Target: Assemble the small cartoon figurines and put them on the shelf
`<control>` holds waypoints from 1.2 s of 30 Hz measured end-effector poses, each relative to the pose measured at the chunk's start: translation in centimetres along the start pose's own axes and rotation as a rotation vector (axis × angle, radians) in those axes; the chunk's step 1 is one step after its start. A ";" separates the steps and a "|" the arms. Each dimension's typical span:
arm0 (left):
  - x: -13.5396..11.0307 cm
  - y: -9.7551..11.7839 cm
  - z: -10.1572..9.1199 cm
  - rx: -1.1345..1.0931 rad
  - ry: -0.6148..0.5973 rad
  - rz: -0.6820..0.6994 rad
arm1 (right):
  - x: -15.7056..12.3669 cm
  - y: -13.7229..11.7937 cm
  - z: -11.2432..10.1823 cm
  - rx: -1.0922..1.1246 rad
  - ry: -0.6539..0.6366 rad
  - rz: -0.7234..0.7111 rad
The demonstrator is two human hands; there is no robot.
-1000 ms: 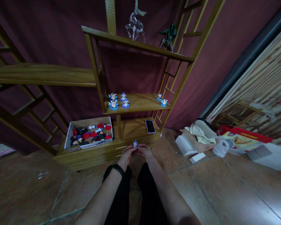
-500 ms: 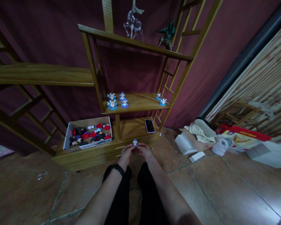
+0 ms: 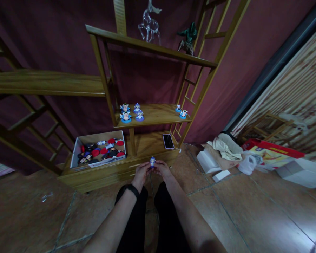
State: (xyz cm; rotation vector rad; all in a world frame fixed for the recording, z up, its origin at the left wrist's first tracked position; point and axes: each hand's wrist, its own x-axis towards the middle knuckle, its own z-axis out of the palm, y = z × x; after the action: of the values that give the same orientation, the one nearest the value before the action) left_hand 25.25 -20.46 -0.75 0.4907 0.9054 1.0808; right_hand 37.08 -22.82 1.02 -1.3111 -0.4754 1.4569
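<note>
A small purple-and-white figurine (image 3: pixel 152 161) is held upright between my two hands, in front of the low cabinet. My left hand (image 3: pixel 141 173) pinches it from the left, and a black band circles that wrist. From the other side, the fingers of my right hand (image 3: pixel 162 168) close on it. On the middle shelf (image 3: pixel 158 114), two purple figurines (image 3: pixel 139 116) stand beside two pink-and-blue figurines (image 3: pixel 125 117) at the left end. Two more blue-based figurines (image 3: pixel 183 114) stand at the right end.
An open cardboard box (image 3: pixel 76 154) of jumbled figurines sits on the cabinet at left; a phone (image 3: pixel 168 141) lies at right. A clear deer statuette (image 3: pixel 149 24) and a dark green statuette (image 3: pixel 189 37) occupy the upper shelf. White boxes (image 3: pixel 208 162) and a plastic bag (image 3: pixel 248 164) lie on the floor at right.
The figurine in my hands has turned or tilted slightly, so more of its body shows. My hands stay in nearly the same place.
</note>
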 end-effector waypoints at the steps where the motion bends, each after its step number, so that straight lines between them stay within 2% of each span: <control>1: 0.0 0.0 0.0 0.001 -0.001 0.002 | 0.1 0.1 -0.1 0.010 0.003 -0.002; 17: -0.5 0.5 0.5 0.011 0.037 -0.046 | 0.1 0.2 -0.1 0.030 0.010 -0.021; 25: -0.5 0.4 0.8 -0.005 0.116 -0.056 | -0.1 -0.2 0.1 0.009 0.037 0.001; 36: 0.1 -0.1 0.5 -0.010 0.031 -0.030 | 0.1 -0.1 -0.1 0.003 0.048 0.014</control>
State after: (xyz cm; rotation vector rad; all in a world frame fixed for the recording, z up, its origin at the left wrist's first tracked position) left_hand 25.71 -20.43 -0.60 0.4518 0.9315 1.0682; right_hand 37.23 -22.76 1.07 -1.3462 -0.4332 1.4340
